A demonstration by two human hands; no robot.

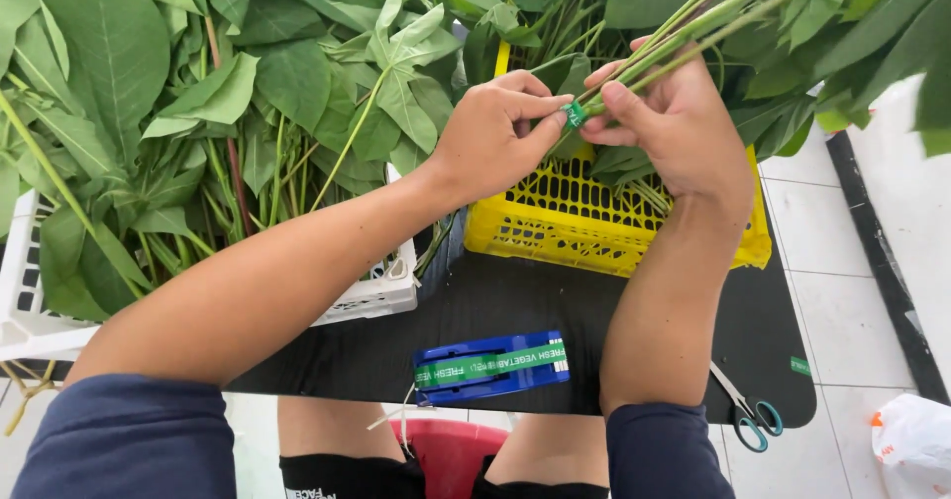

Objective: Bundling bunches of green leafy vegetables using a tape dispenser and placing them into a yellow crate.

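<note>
I am holding a bunch of long green stems (693,23) up over the yellow crate (555,226), so loose ends are hanging above the crate rather than over the floor. My right hand (674,127) is closing around the stems near their cut ends, thumb on top, keeping them pressed together as one bundle. My left hand (495,137) is pinching a small piece of green tape (575,113) between thumb and forefinger, right against the stems where the bundle is narrowest, which is where a band would be gripping best. The leafy tops are pointing away from me, toward the upper right. The blue tape dispenser (490,367) is lying just in front of me on the dark surface (495,301), between my forearms and within easy reach; a green strip with pale lettering is running along its top. To my left a white crate (381,296) is carrying a heap of broad leaves (198,103). Scissors with teal handles (753,420) are resting at the right edge of the surface, blades pointing inward. A small green rectangular label (800,365) is sticking to the surface near them, and a white plastic bag (911,444) is sitting on the tiled floor (842,241).
</note>
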